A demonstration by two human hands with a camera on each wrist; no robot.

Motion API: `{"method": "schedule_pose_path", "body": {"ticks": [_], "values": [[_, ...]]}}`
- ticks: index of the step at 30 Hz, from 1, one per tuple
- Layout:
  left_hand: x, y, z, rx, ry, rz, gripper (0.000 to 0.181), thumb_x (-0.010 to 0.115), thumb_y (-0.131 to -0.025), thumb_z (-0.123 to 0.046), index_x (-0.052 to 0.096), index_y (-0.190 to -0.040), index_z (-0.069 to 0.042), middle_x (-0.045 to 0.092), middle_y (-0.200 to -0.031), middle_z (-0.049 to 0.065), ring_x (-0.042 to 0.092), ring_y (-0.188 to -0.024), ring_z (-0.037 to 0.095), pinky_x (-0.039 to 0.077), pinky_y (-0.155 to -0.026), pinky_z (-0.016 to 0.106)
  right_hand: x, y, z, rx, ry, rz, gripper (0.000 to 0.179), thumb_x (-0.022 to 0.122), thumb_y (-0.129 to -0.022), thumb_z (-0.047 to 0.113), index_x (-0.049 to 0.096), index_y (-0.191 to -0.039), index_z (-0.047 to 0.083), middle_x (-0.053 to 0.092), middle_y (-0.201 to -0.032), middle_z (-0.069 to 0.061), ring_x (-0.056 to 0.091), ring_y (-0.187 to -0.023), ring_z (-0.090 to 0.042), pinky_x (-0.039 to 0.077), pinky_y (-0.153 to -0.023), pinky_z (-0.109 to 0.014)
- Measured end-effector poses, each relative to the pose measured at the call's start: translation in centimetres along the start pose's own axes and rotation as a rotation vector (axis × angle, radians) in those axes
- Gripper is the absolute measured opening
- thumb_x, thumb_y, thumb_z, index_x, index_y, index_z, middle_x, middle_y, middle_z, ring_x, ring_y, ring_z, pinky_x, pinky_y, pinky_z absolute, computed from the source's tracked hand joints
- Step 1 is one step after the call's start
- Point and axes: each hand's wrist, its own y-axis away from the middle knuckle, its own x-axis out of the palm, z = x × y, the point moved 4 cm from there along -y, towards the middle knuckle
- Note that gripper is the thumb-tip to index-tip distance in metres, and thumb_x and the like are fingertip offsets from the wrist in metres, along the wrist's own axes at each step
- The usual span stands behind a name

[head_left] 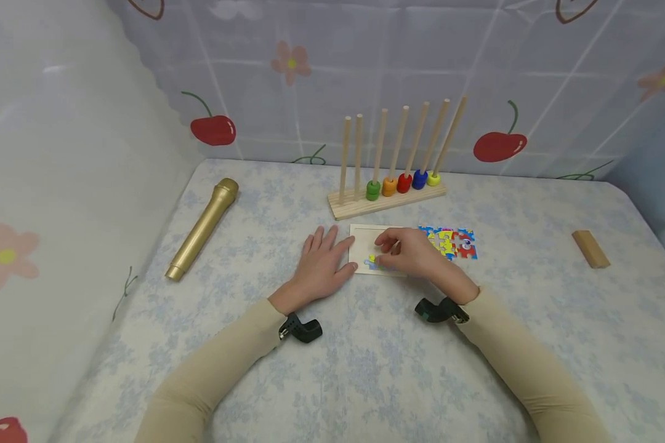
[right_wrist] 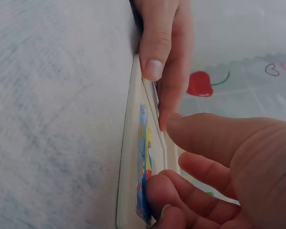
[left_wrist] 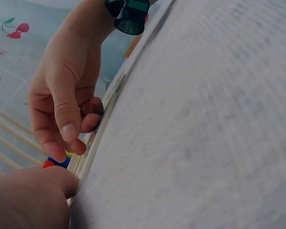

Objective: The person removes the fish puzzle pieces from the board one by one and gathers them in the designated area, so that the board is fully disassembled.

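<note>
A pale puzzle tray (head_left: 360,246) lies on the table, with colourful jigsaw pieces (right_wrist: 142,162) along its near side. My left hand (head_left: 322,264) rests palm down at the tray's left end, its fingers spread and the thumb and forefinger at the rim. Over the tray, my right hand (head_left: 412,251) has loosely bent fingers. Its lower fingertips (right_wrist: 158,191) touch the jigsaw pieces, while the thumb (left_wrist: 66,114) stands apart with nothing pinched against it. More jigsaw pieces (head_left: 449,243) lie to the right of the tray, partly behind the right hand.
Behind the tray stands a wooden peg rack (head_left: 360,209) with tall rods and coloured beads. A gold microphone (head_left: 202,231) lies at the left, and a small wooden block (head_left: 590,249) at the right. A cherry-patterned curtain (head_left: 393,80) hangs along the table's back edge.
</note>
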Motion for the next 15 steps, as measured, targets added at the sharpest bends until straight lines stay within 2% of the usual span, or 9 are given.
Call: {"method": "schedule_pose_path", "body": {"ticks": [9, 15], "values": [[-0.07, -0.05, -0.02, 0.001, 0.003, -0.003, 0.058, 0.052, -0.104, -0.041, 0.044, -0.156, -0.017, 0.022, -0.168, 0.023, 0.008, -0.158, 0.047, 0.011, -0.125, 0.064, 0.4, 0.23, 0.19, -0.009, 0.041, 0.022, 0.033, 0.083, -0.083, 0.016, 0.072, -0.111, 0.003, 0.07, -0.095, -0.01, 0.059, -0.077, -0.018, 0.049, -0.071, -0.028], [-0.03, -0.13, 0.01, 0.003, 0.006, -0.003, 0.058, 0.053, -0.104, -0.04, 0.044, -0.156, -0.017, 0.022, -0.168, 0.023, 0.008, -0.158, 0.048, 0.01, -0.125, 0.064, 0.73, 0.34, 0.28, -0.045, 0.057, 0.023, 0.034, 0.084, -0.081, 0.012, 0.072, -0.112, 0.002, 0.067, -0.091, -0.008, 0.056, -0.078, -0.018, 0.047, -0.071, -0.028]]}}
